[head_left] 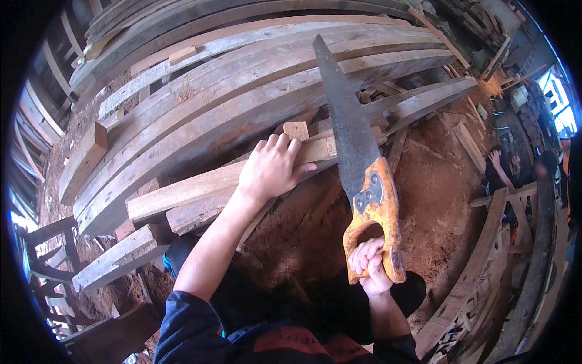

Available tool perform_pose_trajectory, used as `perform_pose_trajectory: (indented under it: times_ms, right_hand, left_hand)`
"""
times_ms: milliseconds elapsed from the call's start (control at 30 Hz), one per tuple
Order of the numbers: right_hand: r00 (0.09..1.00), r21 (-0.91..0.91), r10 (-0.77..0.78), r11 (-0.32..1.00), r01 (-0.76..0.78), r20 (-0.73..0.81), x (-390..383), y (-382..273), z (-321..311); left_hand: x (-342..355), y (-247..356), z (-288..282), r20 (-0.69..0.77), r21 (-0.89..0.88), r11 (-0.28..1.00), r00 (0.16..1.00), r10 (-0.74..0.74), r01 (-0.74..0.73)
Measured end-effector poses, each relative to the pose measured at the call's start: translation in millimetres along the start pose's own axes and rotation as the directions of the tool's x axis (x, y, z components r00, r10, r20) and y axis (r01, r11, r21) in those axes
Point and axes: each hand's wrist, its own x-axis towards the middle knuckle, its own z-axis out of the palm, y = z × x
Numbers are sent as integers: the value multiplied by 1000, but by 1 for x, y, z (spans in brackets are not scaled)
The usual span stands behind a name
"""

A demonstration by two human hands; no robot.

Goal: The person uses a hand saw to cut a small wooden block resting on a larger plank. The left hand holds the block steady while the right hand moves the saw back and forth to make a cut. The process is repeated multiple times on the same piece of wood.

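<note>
My right hand (pixel 371 266) is closed around the worn yellow handle of a handsaw (pixel 350 124). The saw's grey blade points away from me, and its toothed edge faces left. It passes in front of the right part of a pale wooden beam (pixel 194 189); whether it touches the wood I cannot tell. My left hand (pixel 270 165) lies over the top of this beam, fingers bent across its far side and thumb toward the saw. A small wood block (pixel 296 129) sits just beyond the left hand. Under the pale beam lies another timber (pixel 191 217).
Long grey timbers (pixel 236 103) are stacked across the far side. A squared beam end (pixel 121 255) juts out at the left. Reddish sawdust ground (pixel 424 200) spreads to the right. Another person (pixel 500 170) is by a wooden frame at the far right, near more planks (pixel 467 291).
</note>
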Motion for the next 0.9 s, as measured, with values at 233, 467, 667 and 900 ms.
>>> perform_pose_trajectory:
  times_ms: [233, 467, 667, 900]
  right_hand:
    - [999, -31, 51, 998, -52, -5, 2, 1, 7]
    - [999, -32, 32, 999, -33, -28, 4, 3, 9]
    - [999, -74, 38, 996, -40, -19, 3, 3, 9]
    - [999, -25, 22, 999, -23, -30, -1, 4, 9]
  left_hand:
    - [0, 0, 2, -14, -3, 1000, 1000, -10, 10]
    - [1, 3, 1, 52, 4, 998, 997, -58, 58]
    - [0, 4, 3, 49, 2, 998, 996, -71, 71]
    - [1, 4, 1, 53, 9, 998, 996, -68, 67]
